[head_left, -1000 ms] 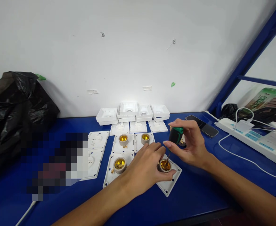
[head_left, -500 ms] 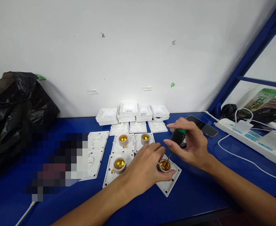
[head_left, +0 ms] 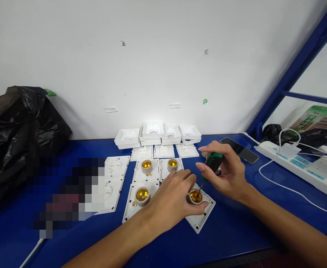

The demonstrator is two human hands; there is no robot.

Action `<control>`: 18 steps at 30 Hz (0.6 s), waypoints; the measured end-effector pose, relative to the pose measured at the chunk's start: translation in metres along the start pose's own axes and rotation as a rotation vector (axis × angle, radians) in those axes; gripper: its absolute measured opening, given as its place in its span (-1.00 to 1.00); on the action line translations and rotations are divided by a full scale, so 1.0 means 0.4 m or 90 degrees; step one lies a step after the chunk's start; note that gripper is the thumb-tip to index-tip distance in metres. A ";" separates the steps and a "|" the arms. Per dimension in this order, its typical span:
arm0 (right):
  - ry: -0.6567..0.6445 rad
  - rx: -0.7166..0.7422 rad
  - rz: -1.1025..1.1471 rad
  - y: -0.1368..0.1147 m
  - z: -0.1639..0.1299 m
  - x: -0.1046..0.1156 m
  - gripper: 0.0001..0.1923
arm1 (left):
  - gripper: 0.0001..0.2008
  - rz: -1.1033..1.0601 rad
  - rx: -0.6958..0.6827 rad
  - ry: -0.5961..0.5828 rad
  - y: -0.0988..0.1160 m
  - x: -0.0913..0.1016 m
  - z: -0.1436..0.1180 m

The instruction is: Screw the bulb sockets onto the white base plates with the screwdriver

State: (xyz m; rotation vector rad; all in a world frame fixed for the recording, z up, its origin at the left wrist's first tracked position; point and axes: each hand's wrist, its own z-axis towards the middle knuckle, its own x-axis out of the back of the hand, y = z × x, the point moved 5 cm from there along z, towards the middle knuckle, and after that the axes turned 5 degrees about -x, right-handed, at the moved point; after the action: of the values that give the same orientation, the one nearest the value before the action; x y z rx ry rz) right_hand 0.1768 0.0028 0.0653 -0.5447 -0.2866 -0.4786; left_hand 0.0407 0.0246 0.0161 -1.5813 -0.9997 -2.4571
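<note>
My left hand (head_left: 172, 197) rests on a white square lamp-holder plate (head_left: 201, 217) and grips the brass-lined socket (head_left: 195, 196) at its middle. My right hand (head_left: 224, 172) is shut on a green-and-black screwdriver (head_left: 212, 160), whose shaft slants down into that socket. Three more plates with brass sockets (head_left: 142, 195) lie just left of my left hand on the blue table (head_left: 230, 230). Plain white plates (head_left: 115, 165) lie further left.
White box covers (head_left: 152, 130) stand stacked along the wall behind the plates. A phone (head_left: 239, 149) lies to the right, beyond it a white power strip (head_left: 303, 167) with cables. A black plastic bag (head_left: 15, 130) fills the left. A blurred patch covers part of the table's left.
My right hand has turned the screwdriver handle between its fingers, and the handle leans slightly further right. My left hand and the plate stay in place.
</note>
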 end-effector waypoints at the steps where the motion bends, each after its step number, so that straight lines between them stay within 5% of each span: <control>1: -0.002 0.006 0.005 0.001 0.000 0.000 -0.45 | -0.66 0.000 0.001 0.001 -0.001 -0.001 -0.001; 13: -0.011 0.000 -0.003 0.005 0.006 0.001 -0.53 | -0.59 -0.015 -0.003 -0.013 -0.005 0.005 0.002; 18: 0.004 -0.024 0.015 0.015 0.007 0.000 -0.59 | -0.63 -0.086 -0.030 0.106 0.000 0.032 -0.004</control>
State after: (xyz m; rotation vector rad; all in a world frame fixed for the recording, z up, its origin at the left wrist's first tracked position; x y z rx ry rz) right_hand 0.1795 0.0088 0.0652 -0.5821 -0.2653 -0.4630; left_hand 0.0332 0.0273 0.0264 -1.3337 -1.0618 -2.6684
